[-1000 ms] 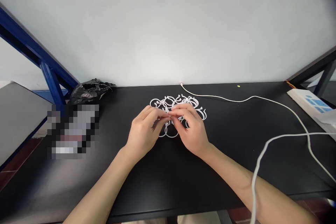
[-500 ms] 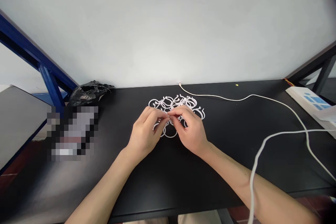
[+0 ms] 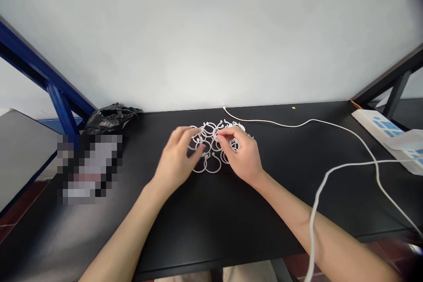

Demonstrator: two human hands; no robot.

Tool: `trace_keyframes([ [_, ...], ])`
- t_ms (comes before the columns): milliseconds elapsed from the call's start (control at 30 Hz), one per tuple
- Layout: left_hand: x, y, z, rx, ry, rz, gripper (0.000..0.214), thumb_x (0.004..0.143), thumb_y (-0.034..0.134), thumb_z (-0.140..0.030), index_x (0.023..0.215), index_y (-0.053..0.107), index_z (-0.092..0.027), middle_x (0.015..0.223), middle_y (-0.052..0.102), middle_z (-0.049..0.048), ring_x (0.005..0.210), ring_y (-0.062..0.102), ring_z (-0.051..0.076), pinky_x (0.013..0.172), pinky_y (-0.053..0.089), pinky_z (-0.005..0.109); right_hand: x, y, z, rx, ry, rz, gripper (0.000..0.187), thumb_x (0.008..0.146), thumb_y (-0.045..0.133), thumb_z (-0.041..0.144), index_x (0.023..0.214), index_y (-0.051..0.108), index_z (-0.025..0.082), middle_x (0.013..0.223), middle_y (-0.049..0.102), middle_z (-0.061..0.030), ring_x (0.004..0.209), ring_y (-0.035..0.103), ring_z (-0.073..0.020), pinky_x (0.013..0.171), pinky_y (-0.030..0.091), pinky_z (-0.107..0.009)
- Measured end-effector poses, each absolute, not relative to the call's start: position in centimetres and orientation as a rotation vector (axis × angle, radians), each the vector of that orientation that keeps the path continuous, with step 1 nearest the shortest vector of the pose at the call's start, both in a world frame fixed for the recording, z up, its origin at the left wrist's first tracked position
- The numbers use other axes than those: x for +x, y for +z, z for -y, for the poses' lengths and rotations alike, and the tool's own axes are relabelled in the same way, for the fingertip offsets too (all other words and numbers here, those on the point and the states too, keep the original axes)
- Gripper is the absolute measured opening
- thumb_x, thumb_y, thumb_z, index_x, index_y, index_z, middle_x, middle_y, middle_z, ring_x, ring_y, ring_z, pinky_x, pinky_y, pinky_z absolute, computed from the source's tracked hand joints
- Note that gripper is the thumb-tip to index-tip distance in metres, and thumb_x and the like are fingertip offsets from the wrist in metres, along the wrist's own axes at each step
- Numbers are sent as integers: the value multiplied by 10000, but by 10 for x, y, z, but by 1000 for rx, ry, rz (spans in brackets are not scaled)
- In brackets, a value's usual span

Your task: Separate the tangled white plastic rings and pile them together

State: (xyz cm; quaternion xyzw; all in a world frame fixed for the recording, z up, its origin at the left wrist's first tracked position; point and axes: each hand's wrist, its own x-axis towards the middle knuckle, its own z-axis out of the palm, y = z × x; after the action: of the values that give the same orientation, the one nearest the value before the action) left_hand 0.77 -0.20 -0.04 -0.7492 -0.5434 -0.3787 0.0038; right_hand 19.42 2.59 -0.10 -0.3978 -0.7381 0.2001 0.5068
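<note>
Several thin white plastic rings, which look like shower curtain rings [image 3: 212, 172], lie in an overlapping heap on the black table [image 3: 214, 216]. Small knobs or hooks show at the ends of some. My left hand [image 3: 176, 154] hovers at the heap's left side, thumb and fingers apart, holding nothing. On the right, my right hand [image 3: 241, 154] is closed in a pinch above the heap. A white ring appears to be between its thumb and forefinger, though it blends with the rings behind. The hand covers part of the heap.
A white cable [image 3: 280, 126] runs along the back and loops over my right forearm. A crumpled black plastic bag [image 3: 110, 116] and a blurred-out object [image 3: 94, 163] lie at left. White packaging with blue print [image 3: 383, 130] sits at right. A pale wall [image 3: 211, 44] stands behind.
My hands, pinched together over the heap before, have come apart. The left has opened and moved left; the right keeps its pinch. The view has shifted slightly.
</note>
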Motion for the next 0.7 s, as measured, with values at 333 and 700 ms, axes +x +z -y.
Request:
trace_keyframes([
  [333,-44,-9,-12,-1815,-575,2193,349,892,522,-308,1167,644,-131,1167,610,217,1069,537,408,818,459,534,193,-8,-24,-920,271,2179,79,925,577,235,933,654,223,915,696,-42,980,583,-238,899,497,-439],
  [700,-17,2,-1,-2096,-554,1912,163,911,529,-249,984,667,-200,1017,693,107,961,559,319,781,403,454,189,-10,-22,-928,239,2243,217,884,549,128,1029,686,213,964,717,-56,1039,575,-258,915,520,-476],
])
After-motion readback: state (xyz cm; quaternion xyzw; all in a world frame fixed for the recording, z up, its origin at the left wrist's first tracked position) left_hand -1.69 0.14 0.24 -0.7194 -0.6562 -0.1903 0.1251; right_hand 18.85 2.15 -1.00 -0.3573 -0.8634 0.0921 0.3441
